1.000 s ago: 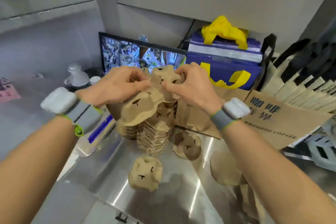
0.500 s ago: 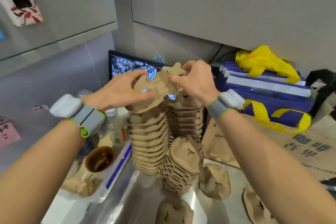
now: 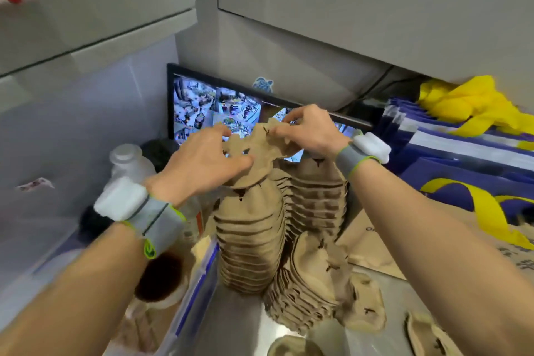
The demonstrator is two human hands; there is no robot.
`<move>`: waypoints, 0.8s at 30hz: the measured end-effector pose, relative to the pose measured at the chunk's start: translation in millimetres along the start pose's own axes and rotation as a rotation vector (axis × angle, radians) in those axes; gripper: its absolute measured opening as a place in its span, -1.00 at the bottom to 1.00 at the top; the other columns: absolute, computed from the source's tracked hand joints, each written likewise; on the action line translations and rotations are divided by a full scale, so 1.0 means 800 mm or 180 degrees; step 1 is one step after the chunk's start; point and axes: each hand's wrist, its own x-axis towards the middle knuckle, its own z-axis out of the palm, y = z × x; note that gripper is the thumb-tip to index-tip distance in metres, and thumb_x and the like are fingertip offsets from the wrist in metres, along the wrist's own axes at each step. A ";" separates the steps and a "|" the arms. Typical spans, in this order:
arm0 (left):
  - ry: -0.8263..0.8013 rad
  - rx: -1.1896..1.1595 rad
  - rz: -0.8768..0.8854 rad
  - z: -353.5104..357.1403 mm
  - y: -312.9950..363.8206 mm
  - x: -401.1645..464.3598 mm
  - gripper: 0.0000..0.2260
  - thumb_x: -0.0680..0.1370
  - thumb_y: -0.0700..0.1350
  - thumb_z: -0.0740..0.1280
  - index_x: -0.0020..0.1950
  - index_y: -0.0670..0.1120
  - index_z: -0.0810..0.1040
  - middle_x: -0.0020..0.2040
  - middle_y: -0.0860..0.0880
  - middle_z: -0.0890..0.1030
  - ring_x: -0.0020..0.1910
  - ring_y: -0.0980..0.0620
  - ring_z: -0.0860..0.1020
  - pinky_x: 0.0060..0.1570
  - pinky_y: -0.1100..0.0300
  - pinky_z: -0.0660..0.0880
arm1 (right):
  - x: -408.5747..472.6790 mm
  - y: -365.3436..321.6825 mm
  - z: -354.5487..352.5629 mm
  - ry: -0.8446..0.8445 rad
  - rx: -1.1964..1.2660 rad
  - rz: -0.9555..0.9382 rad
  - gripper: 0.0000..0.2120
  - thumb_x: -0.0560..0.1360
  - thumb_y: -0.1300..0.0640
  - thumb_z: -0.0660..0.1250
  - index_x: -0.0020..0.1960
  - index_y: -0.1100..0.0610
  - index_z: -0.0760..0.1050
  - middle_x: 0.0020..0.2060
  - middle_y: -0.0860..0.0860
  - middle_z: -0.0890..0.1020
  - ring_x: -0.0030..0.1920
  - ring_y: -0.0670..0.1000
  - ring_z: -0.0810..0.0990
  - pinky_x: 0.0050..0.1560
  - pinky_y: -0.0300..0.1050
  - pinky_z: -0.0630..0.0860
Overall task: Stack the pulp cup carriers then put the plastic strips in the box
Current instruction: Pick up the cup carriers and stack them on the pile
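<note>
Pulp cup carriers lie loose [image 3: 367,302] on the steel counter [image 3: 239,329]. Behind, both hands, left [image 3: 202,162] and right [image 3: 310,131], pinch one carrier [image 3: 258,150] atop the tall stack [image 3: 251,240], partly blocking the monitor [image 3: 202,107]; bags [image 3: 462,153] sit right.

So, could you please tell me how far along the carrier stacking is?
Done: a tall stack of carriers already stands on the steel counter. In hand: the left hand and right hand press one carrier onto it. Left: the shorter pile and loose carriers; no strips or box visible.
</note>
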 end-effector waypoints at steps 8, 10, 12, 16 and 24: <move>-0.0280 0.0289 -0.0421 0.037 0.030 -0.047 -0.35 0.26 0.42 0.24 0.13 -0.02 0.41 0.12 -0.09 0.55 0.17 -0.19 0.52 0.06 -0.06 0.49 | 0.011 0.022 0.031 -0.1093 -0.0423 0.0013 -0.58 0.46 -0.12 0.38 0.25 0.04 0.55 0.07 0.06 0.68 -0.04 0.00 0.62 0.08 -0.18 0.48; -0.0353 0.0230 -0.0493 0.034 0.026 -0.048 -0.39 0.28 0.42 0.24 0.07 -0.04 0.40 0.06 -0.09 0.56 0.11 -0.20 0.53 0.04 -0.08 0.50 | 0.011 0.009 0.035 -0.1257 -0.0905 -0.0141 -0.62 0.53 -0.14 0.28 0.22 0.08 0.56 0.13 0.09 0.64 0.12 0.09 0.59 0.13 -0.14 0.45; -0.0486 0.0220 -0.0487 0.030 0.027 -0.049 -0.40 0.31 0.41 0.25 0.06 -0.05 0.40 0.04 -0.09 0.55 0.08 -0.20 0.53 0.05 -0.11 0.50 | 0.009 0.000 0.036 -0.1294 -0.1183 -0.0202 -0.62 0.57 -0.12 0.21 0.13 0.15 0.56 0.11 0.15 0.63 0.16 0.19 0.56 0.17 -0.02 0.48; -0.0334 0.0588 -0.0322 0.019 0.047 -0.050 -0.38 0.37 0.31 0.32 0.22 -0.12 0.42 0.20 -0.20 0.47 0.24 -0.27 0.41 0.15 -0.11 0.43 | -0.018 -0.015 0.025 -0.0888 -0.1232 -0.0280 -0.62 0.58 -0.04 0.23 0.26 0.20 0.49 0.28 0.18 0.55 0.33 0.20 0.46 0.32 -0.03 0.34; -0.0401 -0.1185 0.1155 0.060 0.159 -0.112 -0.45 0.30 0.24 0.36 0.24 0.08 0.49 0.17 0.05 0.60 0.07 0.14 0.56 0.19 0.08 0.47 | -0.230 0.049 -0.065 0.1424 0.1508 -0.0381 -0.80 0.51 0.17 0.36 0.09 0.22 0.62 -0.03 0.06 0.70 -0.06 -0.07 0.63 0.05 -0.16 0.55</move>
